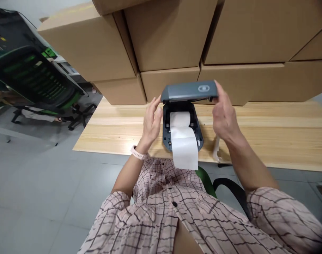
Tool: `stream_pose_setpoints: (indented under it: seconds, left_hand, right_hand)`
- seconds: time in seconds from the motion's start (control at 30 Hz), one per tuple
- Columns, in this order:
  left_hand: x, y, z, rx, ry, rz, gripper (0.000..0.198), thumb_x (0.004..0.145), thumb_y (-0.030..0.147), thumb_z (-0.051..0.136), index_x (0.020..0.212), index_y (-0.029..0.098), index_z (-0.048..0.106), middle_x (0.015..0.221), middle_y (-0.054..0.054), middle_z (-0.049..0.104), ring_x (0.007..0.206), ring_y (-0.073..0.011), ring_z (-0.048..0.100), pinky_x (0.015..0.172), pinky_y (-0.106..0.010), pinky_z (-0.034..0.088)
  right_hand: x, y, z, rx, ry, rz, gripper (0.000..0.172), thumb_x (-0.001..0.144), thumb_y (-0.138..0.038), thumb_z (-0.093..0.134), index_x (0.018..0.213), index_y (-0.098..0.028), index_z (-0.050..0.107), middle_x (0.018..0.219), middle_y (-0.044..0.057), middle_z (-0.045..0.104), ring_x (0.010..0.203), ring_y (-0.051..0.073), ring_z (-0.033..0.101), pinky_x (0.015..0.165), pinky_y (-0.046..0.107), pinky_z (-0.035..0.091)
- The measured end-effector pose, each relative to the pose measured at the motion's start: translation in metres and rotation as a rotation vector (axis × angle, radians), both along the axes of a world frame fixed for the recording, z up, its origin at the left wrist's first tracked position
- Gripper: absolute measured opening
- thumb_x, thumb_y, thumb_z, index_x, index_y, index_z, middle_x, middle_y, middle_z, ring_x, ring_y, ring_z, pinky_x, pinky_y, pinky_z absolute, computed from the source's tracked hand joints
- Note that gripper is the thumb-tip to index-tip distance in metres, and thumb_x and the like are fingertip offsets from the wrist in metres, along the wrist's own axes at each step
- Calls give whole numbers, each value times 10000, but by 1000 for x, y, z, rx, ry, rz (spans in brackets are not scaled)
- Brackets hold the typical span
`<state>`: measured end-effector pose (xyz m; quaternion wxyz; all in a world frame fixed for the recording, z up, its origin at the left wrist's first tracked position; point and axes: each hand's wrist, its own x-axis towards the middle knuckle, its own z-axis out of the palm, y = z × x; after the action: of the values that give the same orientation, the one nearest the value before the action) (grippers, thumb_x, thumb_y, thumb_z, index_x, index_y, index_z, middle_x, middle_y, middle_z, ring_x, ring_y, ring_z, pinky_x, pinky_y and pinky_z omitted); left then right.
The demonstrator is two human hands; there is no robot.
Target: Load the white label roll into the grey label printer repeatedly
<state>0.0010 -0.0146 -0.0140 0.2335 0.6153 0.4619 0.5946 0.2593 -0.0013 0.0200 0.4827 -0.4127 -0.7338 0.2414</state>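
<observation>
A dark label printer (166,135) sits at the front edge of the wooden table, its lid (187,91) raised. Inside lies a white paper roll (180,119), and a strip of paper (185,153) hangs out over the table edge. My left hand (152,120) touches the lid's left corner with its fingertips, the palm beside the printer. At the lid's right end, my right hand (224,114) grips the corner with bent fingers.
Large cardboard boxes (171,38) are stacked along the back of the wooden table (118,130). A small whitish item (217,151) lies at the front edge, right of the printer. Office chairs (39,77) stand at the left; a green-and-black chair (207,181) is beneath me.
</observation>
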Motion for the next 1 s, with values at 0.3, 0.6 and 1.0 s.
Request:
stream_pose_setpoints:
  seconds: [0.3,0.6,1.0]
  left_hand:
    - [5,18,-31,-385,157,54,514,982,455,579,1411,193,686,1432,-175,735,1287,-360,702,1112,-530,515]
    - [1,6,-2,-677,466,-7,614,865,368,589,1429,139,664,741,-68,748,747,-294,705,760,-384,501]
    - [10,8,12,-703,660,6,474,888,251,531,1329,175,688,1157,-154,813,1080,-355,738,906,-409,530]
  right_hand:
    - [-21,107,40,136,-196,-213,921,1035,-836,59,1560,-210,484,1292,119,756,1317,356,685,1142,575,473]
    - [-34,147,50,174,-123,-248,760,1082,-750,355,1613,-208,407,1646,136,534,1566,430,445,1275,683,294]
    - [-57,88,-4,-215,-1048,425,785,890,-686,678,1494,-189,617,1410,196,738,1242,436,714,969,503,555]
